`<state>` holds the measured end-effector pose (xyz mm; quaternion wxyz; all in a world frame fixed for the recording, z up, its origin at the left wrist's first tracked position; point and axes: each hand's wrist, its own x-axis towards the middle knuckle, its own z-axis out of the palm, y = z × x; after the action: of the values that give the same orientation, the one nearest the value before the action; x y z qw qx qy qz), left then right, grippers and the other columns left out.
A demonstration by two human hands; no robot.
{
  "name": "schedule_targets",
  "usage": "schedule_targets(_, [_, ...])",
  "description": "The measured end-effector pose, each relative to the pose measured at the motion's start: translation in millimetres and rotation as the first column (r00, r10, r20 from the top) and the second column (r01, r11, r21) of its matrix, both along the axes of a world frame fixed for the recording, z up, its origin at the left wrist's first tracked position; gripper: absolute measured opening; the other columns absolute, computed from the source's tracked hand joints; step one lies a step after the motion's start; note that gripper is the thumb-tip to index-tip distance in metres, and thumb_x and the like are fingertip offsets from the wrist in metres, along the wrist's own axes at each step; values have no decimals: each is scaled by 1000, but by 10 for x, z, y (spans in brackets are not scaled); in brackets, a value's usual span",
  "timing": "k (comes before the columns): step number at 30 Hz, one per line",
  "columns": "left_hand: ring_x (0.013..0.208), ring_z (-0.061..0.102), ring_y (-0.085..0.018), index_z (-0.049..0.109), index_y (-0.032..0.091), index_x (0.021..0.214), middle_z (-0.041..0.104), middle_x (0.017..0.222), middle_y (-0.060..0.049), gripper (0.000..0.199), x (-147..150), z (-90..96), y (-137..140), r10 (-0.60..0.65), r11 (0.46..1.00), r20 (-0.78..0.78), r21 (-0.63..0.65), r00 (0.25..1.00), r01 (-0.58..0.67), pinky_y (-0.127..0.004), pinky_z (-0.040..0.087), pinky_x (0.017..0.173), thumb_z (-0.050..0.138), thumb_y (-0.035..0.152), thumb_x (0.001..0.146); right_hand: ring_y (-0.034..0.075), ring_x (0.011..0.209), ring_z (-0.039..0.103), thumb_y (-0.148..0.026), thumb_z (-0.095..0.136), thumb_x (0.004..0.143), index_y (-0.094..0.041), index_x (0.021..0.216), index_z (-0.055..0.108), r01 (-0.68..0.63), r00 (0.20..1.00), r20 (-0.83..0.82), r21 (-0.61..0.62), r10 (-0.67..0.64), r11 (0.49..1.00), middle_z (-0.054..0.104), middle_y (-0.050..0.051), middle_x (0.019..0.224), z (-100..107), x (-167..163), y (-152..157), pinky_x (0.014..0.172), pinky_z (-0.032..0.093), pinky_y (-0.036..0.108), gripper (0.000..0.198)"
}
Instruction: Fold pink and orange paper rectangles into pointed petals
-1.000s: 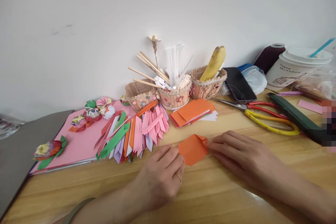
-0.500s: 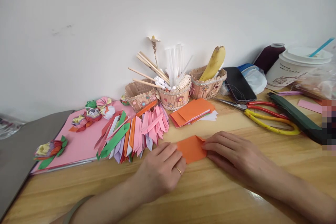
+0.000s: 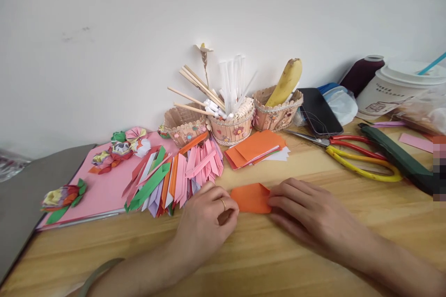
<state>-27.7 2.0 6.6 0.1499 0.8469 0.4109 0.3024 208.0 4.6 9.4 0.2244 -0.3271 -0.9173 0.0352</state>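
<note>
A small orange sheet of paper (image 3: 250,198) lies on the wooden table between my hands, its corners partly folded in. My left hand (image 3: 212,211), with a ring on one finger, is closed at the paper's left edge, thumb and fingertips curled together. My right hand (image 3: 306,209) presses its bent fingers on the paper's right end and covers that edge. Just behind lies a stack of coloured paper (image 3: 256,147), orange on top. To the left stands a row of folded paper strips (image 3: 174,178) in pink, green, orange, white and purple.
Folded paper flowers (image 3: 121,148) sit on a pink sheet (image 3: 104,190) at the left. Decorated baskets (image 3: 232,130) line the wall, one holding a banana (image 3: 285,82). Scissors (image 3: 362,153), a phone (image 3: 320,110), a dark green tool (image 3: 397,158) and a lidded cup (image 3: 386,93) occupy the right.
My left hand has shifted slightly left and curled, its thumb now showing against the fingertips. The paper's left corners look more folded in. My right hand stays on the right end.
</note>
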Motion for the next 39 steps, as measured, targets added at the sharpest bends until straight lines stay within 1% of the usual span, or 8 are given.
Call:
schedule_targets(7, [72, 53, -16, 64, 18, 74, 63, 72, 0, 13, 3, -10, -33, 51, 998, 32, -46, 998, -50, -28, 45, 63, 55, 11, 81, 19, 79, 51, -17, 41, 95, -16, 83, 60, 3, 999, -51, -123, -9, 992, 58, 7, 85, 6, -29, -18, 68, 45, 33, 22])
schedule_targets(11, [74, 52, -18, 63, 18, 73, 61, 72, -1, 13, 14, -1, -45, 67, 994, -8, -91, 998, -68, -30, 44, 64, 56, 19, 85, 19, 80, 51, -18, 44, 93, -17, 81, 58, 57, 992, -101, -215, -80, 975, 57, 7, 85, 5, -55, -30, 67, 45, 32, 18])
schedule_targets(14, [74, 51, -18, 61, 18, 73, 60, 73, 0, 14, 31, 0, -47, 87, 991, -32, -102, 996, -90, -31, 42, 64, 55, 20, 86, 19, 82, 51, -19, 45, 93, -18, 79, 56, 101, 985, -107, -253, -132, 962, 55, 7, 87, -12, -67, -36, 67, 45, 33, 18])
schedule_targets(16, [73, 51, -18, 58, 18, 71, 59, 71, 0, 13, 52, 7, -48, 109, 988, -57, -108, 992, -114, -31, 40, 63, 57, 19, 84, 20, 83, 52, -20, 46, 92, -18, 78, 56, 133, 981, -107, -248, -164, 959, 54, 7, 87, -25, -79, -33, 68, 46, 33, 18])
schedule_targets(22, [75, 50, -19, 54, 17, 68, 56, 70, 1, 13, 129, 53, -53, 180, 958, -174, -191, 968, -212, -32, 37, 66, 58, 13, 79, 21, 79, 51, -22, 46, 91, -19, 75, 55, 210, 970, -73, -230, -232, 950, 54, 6, 82, -58, -127, -13, 66, 45, 35, 19])
schedule_targets(29, [75, 49, -19, 52, 17, 67, 55, 69, 2, 13, 151, 17, -28, 192, 957, -172, -184, 966, -223, -34, 36, 66, 59, 8, 75, 20, 77, 50, -22, 48, 90, -19, 73, 52, 251, 962, -56, -197, -267, 948, 53, 5, 80, -99, -149, -17, 64, 44, 34, 18])
schedule_targets(35, [75, 48, -20, 52, 17, 66, 55, 69, 1, 14, 158, 7, -31, 189, 955, -200, -192, 961, -228, -35, 37, 67, 58, 7, 72, 20, 75, 49, -21, 48, 90, -19, 72, 50, 252, 963, -54, -168, -265, 953, 52, 5, 79, -111, -153, -21, 62, 43, 33, 18])
schedule_targets(39, [75, 48, -20, 51, 18, 66, 55, 69, 2, 14, 160, 13, -34, 192, 952, -210, -196, 959, -233, -35, 37, 67, 58, 7, 72, 20, 76, 50, -21, 47, 90, -19, 73, 50, 251, 964, -43, -184, -263, 950, 53, 5, 79, -113, -140, -26, 63, 43, 33, 18])
